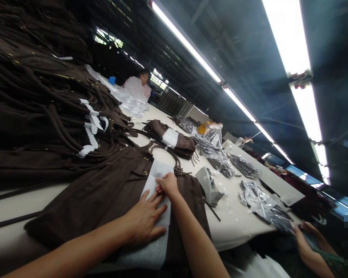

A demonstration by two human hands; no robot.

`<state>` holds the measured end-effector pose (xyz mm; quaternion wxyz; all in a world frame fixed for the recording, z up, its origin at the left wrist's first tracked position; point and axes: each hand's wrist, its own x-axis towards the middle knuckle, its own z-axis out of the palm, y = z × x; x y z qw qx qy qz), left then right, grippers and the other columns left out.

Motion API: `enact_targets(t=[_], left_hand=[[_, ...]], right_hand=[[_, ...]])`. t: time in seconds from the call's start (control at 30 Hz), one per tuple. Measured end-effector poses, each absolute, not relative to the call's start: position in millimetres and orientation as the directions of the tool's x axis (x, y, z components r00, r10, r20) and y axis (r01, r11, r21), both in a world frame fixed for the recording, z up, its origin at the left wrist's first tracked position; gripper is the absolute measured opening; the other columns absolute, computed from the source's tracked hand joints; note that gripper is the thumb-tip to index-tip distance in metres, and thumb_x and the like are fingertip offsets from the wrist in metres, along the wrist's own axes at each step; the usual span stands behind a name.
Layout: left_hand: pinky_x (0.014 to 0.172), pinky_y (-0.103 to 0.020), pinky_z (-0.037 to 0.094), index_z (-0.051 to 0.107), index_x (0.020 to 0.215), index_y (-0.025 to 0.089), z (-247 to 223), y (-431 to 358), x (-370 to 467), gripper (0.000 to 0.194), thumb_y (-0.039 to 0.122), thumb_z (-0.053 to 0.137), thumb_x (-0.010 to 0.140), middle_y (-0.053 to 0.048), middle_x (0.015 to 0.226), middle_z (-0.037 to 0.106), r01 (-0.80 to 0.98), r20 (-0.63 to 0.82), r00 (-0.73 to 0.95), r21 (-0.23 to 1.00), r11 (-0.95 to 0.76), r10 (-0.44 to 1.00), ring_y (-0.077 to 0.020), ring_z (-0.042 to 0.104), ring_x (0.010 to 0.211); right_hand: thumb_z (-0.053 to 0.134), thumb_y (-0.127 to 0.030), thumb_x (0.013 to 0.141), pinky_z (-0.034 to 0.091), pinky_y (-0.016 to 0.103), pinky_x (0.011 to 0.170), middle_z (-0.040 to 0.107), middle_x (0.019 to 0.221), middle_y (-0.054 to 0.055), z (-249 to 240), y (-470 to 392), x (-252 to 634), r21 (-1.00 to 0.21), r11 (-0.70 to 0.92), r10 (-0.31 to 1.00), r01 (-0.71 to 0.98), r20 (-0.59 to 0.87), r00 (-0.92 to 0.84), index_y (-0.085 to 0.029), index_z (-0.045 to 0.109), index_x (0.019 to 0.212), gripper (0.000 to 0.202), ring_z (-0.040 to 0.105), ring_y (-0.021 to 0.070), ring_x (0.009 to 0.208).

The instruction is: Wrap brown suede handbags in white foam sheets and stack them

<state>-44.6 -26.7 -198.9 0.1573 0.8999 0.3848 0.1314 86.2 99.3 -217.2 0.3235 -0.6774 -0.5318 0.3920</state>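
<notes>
A dark brown fabric bag [104,193] with cord handles lies flat on the table before me. Across it runs a white, thin paper-like sheet [150,253], wrapped as a band. My left hand [146,220] rests on the bag and band with fingers spread and pressing down. Over the upper part of the band, my right hand [166,184] has its fingers curled into a pinch. What sits between those fingertips is too small to make out. Just beyond is a folded brown bag [185,144] with a white band [170,138] around it.
A high pile of brown bags [31,116] fills the left. To the right are a grey-white tape dispenser [210,185] and plastic-wrapped bags [214,150]. Co-worker's hands [301,227] handle a wrapped bag at the right edge. Another person [139,87] is behind clear plastic [133,100].
</notes>
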Motion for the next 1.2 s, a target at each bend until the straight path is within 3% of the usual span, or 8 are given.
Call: enact_targets(t=[0.1,0.27,0.5,0.63,0.83,1.0,1.1,1.2], left_hand=[[0.116,-0.065,0.016,0.047,0.143,0.018,-195.9,-27.8,-45.0,0.067,0.051,0.056,0.085,-0.022,0.156,0.03,0.652,0.111,0.665,0.396,-0.647,0.738,-0.0404,0.021,0.146],[0.115,-0.067,0.016,0.05,0.141,0.019,-196.9,-27.0,-43.9,0.065,0.05,0.058,0.084,-0.021,0.155,0.032,0.64,0.128,0.662,0.416,-0.646,0.738,-0.0421,0.022,0.145],[0.115,-0.068,0.016,0.047,0.142,0.019,-206.3,-24.8,-42.1,0.069,0.048,0.063,0.082,-0.023,0.153,0.036,0.641,0.148,0.654,0.413,-0.647,0.742,-0.0439,0.024,0.144],[0.115,-0.067,0.015,0.045,0.144,0.023,-206.4,-23.7,-40.9,0.068,0.048,0.061,0.083,-0.019,0.157,0.029,0.637,0.146,0.66,0.41,-0.652,0.737,-0.0412,0.017,0.147],[0.116,-0.065,0.016,0.039,0.148,0.026,-207.9,-19.8,-39.6,0.068,0.055,0.051,0.088,-0.016,0.158,0.028,0.647,0.119,0.673,0.383,-0.659,0.73,-0.0385,0.018,0.148],[0.116,-0.066,0.018,0.041,0.147,0.027,-214.4,-15.8,-39.5,0.069,0.066,0.037,0.09,-0.015,0.158,0.029,0.676,0.075,0.675,0.336,-0.656,0.734,-0.0392,0.021,0.146],[0.116,-0.064,0.02,0.041,0.147,0.03,-219.3,-11.7,-40.3,0.071,0.071,0.032,0.089,-0.012,0.158,0.029,0.678,0.089,0.679,0.303,-0.669,0.728,-0.037,0.022,0.146],[0.115,-0.063,0.024,0.042,0.145,0.034,-232.9,-5.5,-40.7,0.068,0.071,0.032,0.089,-0.008,0.157,0.03,0.686,0.122,0.675,0.26,-0.68,0.728,-0.0351,0.025,0.145]], right_hand=[[0.079,-0.028,0.072,0.042,0.022,0.047,0.053,0.039,-0.002,-207.2,95.4,92.7,-0.717,-0.191,0.982,0.671,-0.147,0.122,-0.021,0.055,0.065,0.026,0.061,0.0179,0.047],[0.076,-0.047,0.073,0.044,0.027,0.062,0.068,0.063,0.005,-186.2,75.3,93.7,-0.28,-0.049,0.997,0.959,-0.071,0.031,-0.021,0.061,0.064,0.032,0.069,0.024,0.075],[0.06,-0.025,0.092,0.046,0.028,0.092,0.073,0.105,0.003,-189.7,43.6,107.4,-0.223,0.372,0.897,0.901,0.336,-0.287,-0.023,0.069,0.105,0.017,0.065,0.0182,0.103],[0.041,-0.026,0.101,0.024,0.041,0.118,0.055,0.142,0.004,-196.4,44.3,121.5,-0.142,0.609,0.789,0.78,0.201,-0.58,-0.021,0.058,0.133,0.036,0.039,0.0205,0.139],[0.031,-0.037,0.105,0.003,0.056,0.12,0.038,0.154,0.0,-200.2,62.3,126.4,-0.008,0.613,0.784,0.79,0.129,-0.608,-0.025,0.041,0.147,0.045,0.02,0.022,0.148],[0.037,-0.034,0.103,0.007,0.05,0.121,0.042,0.152,0.007,-175.2,95.1,149.1,-0.036,0.436,0.835,0.899,0.39,-0.389,-0.017,0.045,0.144,0.045,0.025,0.0229,0.146],[0.042,-0.027,0.099,0.021,0.038,0.118,0.048,0.147,0.011,-140.2,110.7,205.2,-0.241,0.212,0.833,0.947,0.552,-0.046,-0.013,0.052,0.139,0.043,0.036,0.0215,0.14],[0.049,-0.02,0.093,0.03,0.03,0.112,0.057,0.137,0.011,-109.7,109.6,282.5,-0.486,-0.109,0.816,0.867,0.454,0.358,-0.015,0.06,0.13,0.039,0.048,0.0211,0.129]])
